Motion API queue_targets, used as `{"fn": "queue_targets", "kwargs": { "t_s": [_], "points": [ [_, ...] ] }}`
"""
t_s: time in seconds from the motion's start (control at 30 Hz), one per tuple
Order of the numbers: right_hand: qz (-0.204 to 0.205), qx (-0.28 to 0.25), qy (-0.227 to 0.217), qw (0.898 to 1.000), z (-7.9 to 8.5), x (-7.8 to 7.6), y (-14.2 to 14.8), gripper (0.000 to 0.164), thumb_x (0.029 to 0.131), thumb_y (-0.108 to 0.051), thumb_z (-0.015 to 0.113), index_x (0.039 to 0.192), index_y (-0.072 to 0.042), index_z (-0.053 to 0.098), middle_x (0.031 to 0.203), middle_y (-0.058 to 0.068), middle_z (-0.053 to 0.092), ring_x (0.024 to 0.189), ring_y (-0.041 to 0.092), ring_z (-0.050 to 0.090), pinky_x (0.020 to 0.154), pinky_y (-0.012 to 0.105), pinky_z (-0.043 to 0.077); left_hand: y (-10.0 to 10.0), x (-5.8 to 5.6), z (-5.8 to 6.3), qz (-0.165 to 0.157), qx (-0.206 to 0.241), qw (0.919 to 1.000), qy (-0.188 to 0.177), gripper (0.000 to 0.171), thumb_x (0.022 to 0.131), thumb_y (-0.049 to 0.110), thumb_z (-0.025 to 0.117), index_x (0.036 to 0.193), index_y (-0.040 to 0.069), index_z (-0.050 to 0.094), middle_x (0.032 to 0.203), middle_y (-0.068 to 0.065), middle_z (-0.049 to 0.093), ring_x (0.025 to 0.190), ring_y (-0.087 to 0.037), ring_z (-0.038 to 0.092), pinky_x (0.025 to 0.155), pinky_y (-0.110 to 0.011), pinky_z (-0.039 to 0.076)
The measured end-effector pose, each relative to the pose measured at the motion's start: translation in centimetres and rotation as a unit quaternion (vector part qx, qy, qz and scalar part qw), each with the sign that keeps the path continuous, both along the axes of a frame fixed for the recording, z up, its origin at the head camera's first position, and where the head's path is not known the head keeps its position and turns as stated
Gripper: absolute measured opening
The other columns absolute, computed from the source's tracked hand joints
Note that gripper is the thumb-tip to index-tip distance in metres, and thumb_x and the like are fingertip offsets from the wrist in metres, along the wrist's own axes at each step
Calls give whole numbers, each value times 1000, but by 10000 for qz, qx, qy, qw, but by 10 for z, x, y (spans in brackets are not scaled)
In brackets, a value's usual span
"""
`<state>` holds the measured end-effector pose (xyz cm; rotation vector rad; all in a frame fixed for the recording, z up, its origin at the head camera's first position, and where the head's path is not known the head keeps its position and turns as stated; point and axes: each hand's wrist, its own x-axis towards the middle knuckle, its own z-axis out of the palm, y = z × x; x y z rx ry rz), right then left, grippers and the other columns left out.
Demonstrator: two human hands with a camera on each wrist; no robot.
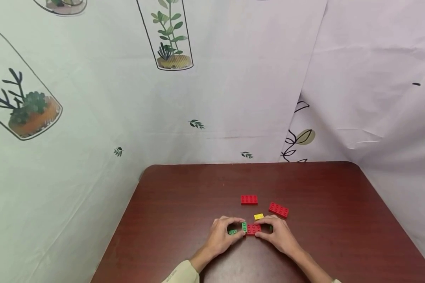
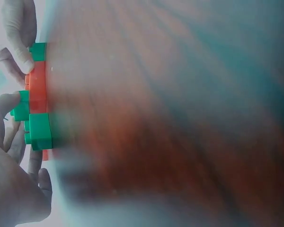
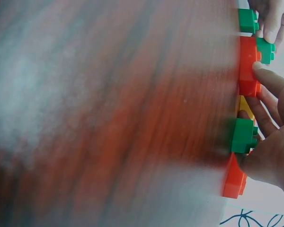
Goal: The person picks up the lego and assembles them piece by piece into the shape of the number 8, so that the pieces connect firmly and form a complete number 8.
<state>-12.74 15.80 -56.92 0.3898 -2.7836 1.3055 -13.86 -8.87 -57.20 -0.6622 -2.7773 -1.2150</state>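
Left hand (image 1: 219,236) pinches a smooth, studded green brick (image 1: 244,227); right hand (image 1: 280,236) grips an oblong red brick (image 1: 253,229)

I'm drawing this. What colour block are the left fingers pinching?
Green block, clearest in left wrist view.

Small brick (image 1: 244,227) atop larger brick (image 1: 254,230), left end

The green brick (image 1: 244,227) I pinch looks like hard, smooth plastic with a slight sheen on its flat sides. The red brick (image 1: 253,230) I hold seems the same moulded plastic, its top knobbly with studs, as does the yellow brick (image 1: 259,216). My table (image 1: 177,196) shows a smooth, softly glossy wood grain, perhaps laminate; the wrist views blur it. The hanging (image 1: 226,98) is creased, matt cloth, and my sleeve (image 1: 185,272) is matt fabric.
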Motion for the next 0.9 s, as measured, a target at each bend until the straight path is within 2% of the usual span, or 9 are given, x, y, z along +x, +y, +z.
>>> {"fn": "queue_targets", "kwargs": {
  "t_s": [0.37,0.63,0.77,0.9],
  "points": [
    [-13,105,41,9999,-1,0,0,30,82,-18,94,109,-22,83,108,-9,73,108,20,67,96,46,55,2,-2,-1,5,-148,9998,-105,32,92,34,86,122,29,80,114,17,76,105,-6,61,92,-36,43],
    [119,116,344,9993,-1,-2,-1,30,82,-17,93,111,-18,83,107,-8,74,106,21,68,93,45,56,1,-2,2,-17,-325,9994,84,32,92,34,86,123,28,79,113,14,76,109,-8,61,94,-38,44],
    [-64,8,560,9984,0,-1,-2,32,79,-12,95,108,-16,83,106,-8,75,105,18,69,92,43,57,1,-1,0,-57,-289,9992,279,33,91,35,86,123,27,80,112,14,77,109,-8,62,96,-39,44],
    [-336,-455,828,9950,3,-1,-4,33,77,-3,94,107,-12,82,103,-4,76,95,17,73,82,37,60,0,-3,-2,-83,-245,9989,378,33,90,35,87,121,27,80,110,15,77,108,-7,63,96,-39,44]
  ]
}}
